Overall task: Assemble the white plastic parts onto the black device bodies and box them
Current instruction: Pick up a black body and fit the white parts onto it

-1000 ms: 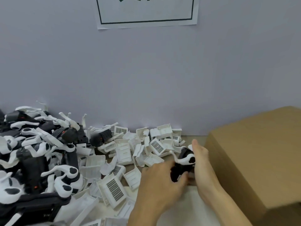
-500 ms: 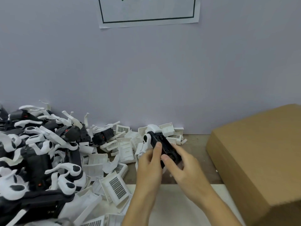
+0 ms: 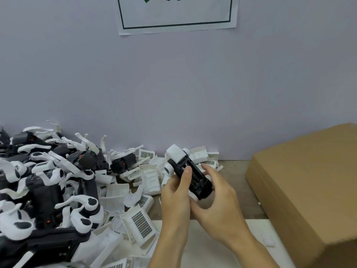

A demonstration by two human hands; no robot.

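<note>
Both hands hold one black device body [image 3: 195, 178] with white parts fitted at its top end, lifted a little above the table and tilted up to the left. My left hand [image 3: 177, 192] grips its left side, the thumb pressing on its upper face. My right hand [image 3: 218, 196] cups it from below and the right, fingers curled round its lower end. Loose white grilled plastic parts [image 3: 141, 223] lie scattered just left of the hands. A heap of black device bodies with white arms [image 3: 44, 190] fills the left side.
A brown cardboard box [image 3: 309, 190] stands at the right, its flap closed toward me. A grey wall [image 3: 173, 93] with a paper sign [image 3: 176, 14] backs the table. A white sheet [image 3: 212, 248] lies under my forearms on the wooden tabletop [image 3: 235, 180].
The device was lifted from the table near the box and turned over, so its black underside now faces me. Both hands rose and shifted slightly left with it.
</note>
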